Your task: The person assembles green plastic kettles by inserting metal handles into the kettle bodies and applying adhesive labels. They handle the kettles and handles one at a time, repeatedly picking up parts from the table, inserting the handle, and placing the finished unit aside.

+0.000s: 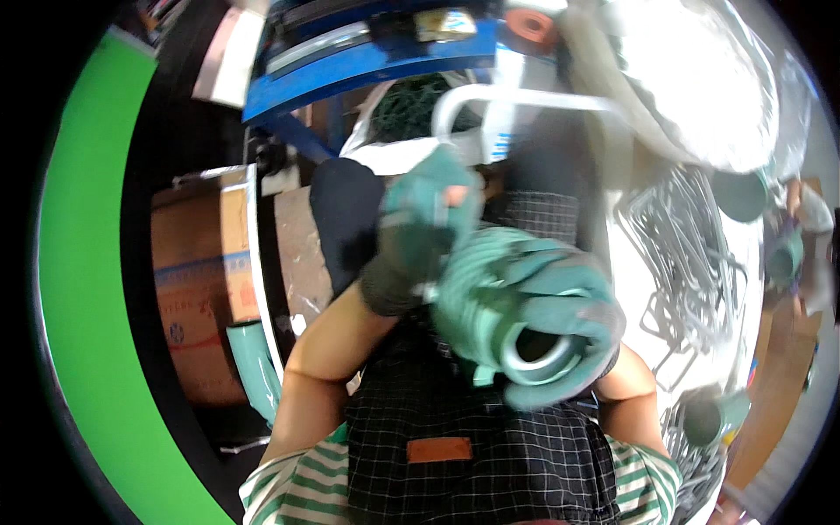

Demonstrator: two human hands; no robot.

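Note:
My left hand [429, 214], in a green and dark grey glove, is closed into a fist in front of my body. A white bent rod [534, 96], smeared by motion, rises from it and runs off to the right. My right hand [569, 293], gloved alike, is wrapped round a green ridged tube [468, 306]. The tube's round open end, with a pale rim, faces up toward me. The two hands are close together, the left beside the tube's far left side. Blur hides whether the left hand touches the tube.
Many bent metal rods [687, 254] lie on a white surface at the right, among green cylinders [717, 418]. A blue bench [367, 74] stands ahead, a bag of dark green strands [411, 105] below it. Cardboard boxes [197, 306] stand left, near another green cylinder [252, 367].

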